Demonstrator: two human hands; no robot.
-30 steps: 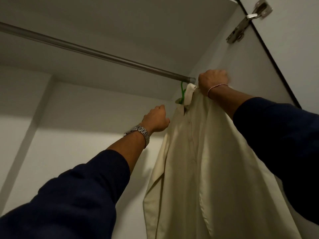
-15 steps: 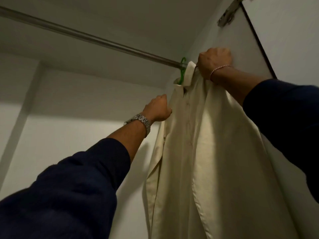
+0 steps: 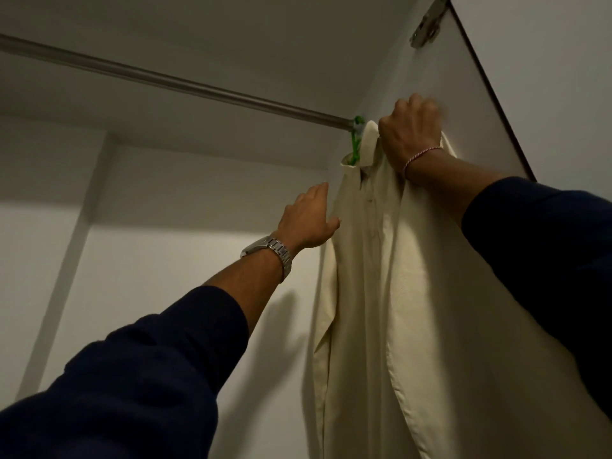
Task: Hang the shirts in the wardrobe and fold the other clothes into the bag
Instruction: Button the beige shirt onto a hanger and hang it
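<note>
A cream shirt (image 3: 390, 293) hangs from a green hanger (image 3: 356, 140) whose hook sits on the metal rail (image 3: 185, 86) at its far right end, close to the wardrobe's side wall. My right hand (image 3: 409, 134) grips the shirt's shoulder just right of the collar, fingers curled into the cloth. My left hand (image 3: 309, 217), with a steel watch on the wrist, has its fingers extended at the shirt's left shoulder edge, touching the cloth or just short of it. The hanger's arms are hidden inside the shirt.
The rail runs bare from the hanger to the far left. A door hinge (image 3: 427, 21) is fixed at the top right on the wardrobe side panel (image 3: 470, 104). White back wall (image 3: 165, 260) lies behind the left arm.
My left hand has opened from a fist on the shirt's left side to extended fingers. The hanger hook stays on the rail, and my right hand keeps its grip.
</note>
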